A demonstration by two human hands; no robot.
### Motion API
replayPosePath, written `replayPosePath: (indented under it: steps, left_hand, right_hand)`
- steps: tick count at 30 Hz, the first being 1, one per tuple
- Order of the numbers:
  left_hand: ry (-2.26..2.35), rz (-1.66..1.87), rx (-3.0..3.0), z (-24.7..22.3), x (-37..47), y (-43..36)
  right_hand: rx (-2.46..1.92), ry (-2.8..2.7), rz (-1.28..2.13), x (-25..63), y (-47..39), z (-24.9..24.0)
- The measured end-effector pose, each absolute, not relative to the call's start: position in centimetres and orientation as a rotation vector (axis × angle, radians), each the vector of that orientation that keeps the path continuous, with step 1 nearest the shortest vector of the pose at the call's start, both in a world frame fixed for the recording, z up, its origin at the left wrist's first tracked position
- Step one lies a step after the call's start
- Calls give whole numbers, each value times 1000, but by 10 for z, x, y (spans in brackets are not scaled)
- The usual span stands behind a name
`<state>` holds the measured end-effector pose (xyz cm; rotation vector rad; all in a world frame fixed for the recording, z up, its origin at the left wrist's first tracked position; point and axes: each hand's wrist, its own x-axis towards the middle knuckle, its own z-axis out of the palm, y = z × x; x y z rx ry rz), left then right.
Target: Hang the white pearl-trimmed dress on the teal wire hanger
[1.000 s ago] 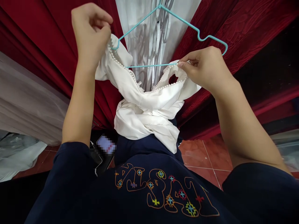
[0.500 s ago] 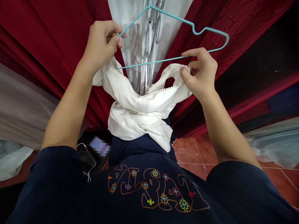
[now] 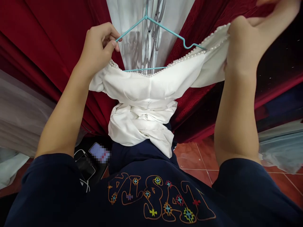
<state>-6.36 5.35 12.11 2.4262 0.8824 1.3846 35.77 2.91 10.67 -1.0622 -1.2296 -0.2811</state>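
A thin turquoise clothes hanger [image 3: 165,29] is held up in front of me, its left slope pinched between thumb and fingers of my left hand [image 3: 100,44]. A white dress [image 3: 151,86] with pearl beads along its neckline hangs below and around the hanger, its lower part bunched in my lap. The dress's left shoulder sits just under my left hand. My right hand [image 3: 246,47] is closed at the other shoulder, drawing that part out over the hanger's right end, which the cloth now hides. The back of this hand covers some of its fingertips.
Dark red curtains [image 3: 54,31] hang on both sides, with white fabric [image 3: 125,19] and a rack of pale hooks [image 3: 153,41] between them. Phones [image 3: 99,151] and white cables lie low on the left. Red floor tiles [image 3: 193,156] show at right.
My right hand has moved up and right, pulling the dress's shoulder over the hanger's right end. The neckline has risen and stretched wide. My left hand keeps its pinch and has barely shifted.
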Motion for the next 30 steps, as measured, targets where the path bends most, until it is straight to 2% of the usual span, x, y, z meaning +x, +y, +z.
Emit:
replayPosePath:
  steps: [3, 7, 10, 13, 19, 23, 25, 30]
  left_hand:
    - [841, 1387, 2410, 121, -64, 53]
    - [791, 1402, 2390, 120, -64, 48]
    - [853, 1408, 2366, 119, -61, 48]
    - [943, 1411, 2329, 118, -58, 51]
    - [1100, 1570, 2471, 103, -60, 46]
    - [1599, 1738, 2343, 78, -56, 31]
    - [1701, 1839, 2206, 65, -52, 28]
    - [1395, 1988, 2105, 42, -46, 42]
  right_hand:
    - [-1170, -1176, -362, 306, 26, 137]
    - [-1292, -1450, -240, 266, 15, 141]
    - [-1060, -1496, -344, 253, -9, 125]
    - [-923, -1636, -311, 242, -35, 104]
    - [-1104, -2069, -130, 218, -33, 57]
    - [-1178, -1977, -138, 207, -24, 29]
    - [-1183, -1896, -141, 200, -25, 19]
    - [-1219, -1731, -200, 186, -31, 4]
